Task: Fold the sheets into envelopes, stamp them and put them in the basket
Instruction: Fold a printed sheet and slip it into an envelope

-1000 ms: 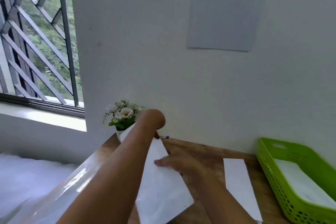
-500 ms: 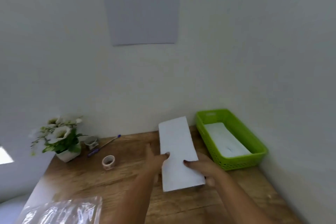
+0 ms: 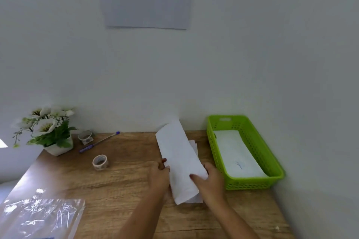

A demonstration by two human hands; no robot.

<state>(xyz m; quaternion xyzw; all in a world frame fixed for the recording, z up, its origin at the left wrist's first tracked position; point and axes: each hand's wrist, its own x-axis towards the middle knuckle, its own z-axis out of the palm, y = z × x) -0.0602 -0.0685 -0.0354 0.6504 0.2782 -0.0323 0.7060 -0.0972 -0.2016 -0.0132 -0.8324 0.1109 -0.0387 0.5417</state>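
Note:
A long folded white sheet [image 3: 179,158] is held tilted above the wooden desk [image 3: 126,184], just left of the green basket [image 3: 258,153]. My left hand [image 3: 160,177] grips its left edge and my right hand [image 3: 208,180] grips its right edge near the lower end. Another white folded sheet [image 3: 195,146] lies under it on the desk, mostly hidden. Inside the basket lies a white envelope [image 3: 236,158] with a small dark mark.
A roll of patterned tape [image 3: 100,162] lies left of my hands, a second roll [image 3: 85,136] and a blue pen [image 3: 99,142] sit near the wall. A white flower pot [image 3: 50,132] stands at the back left. A clear plastic sleeve [image 3: 38,217] covers the near left corner.
The view swung right from the window to the desk. Both hands carried the folded sheet rightward, close to the basket, and my left hand came down onto its left edge.

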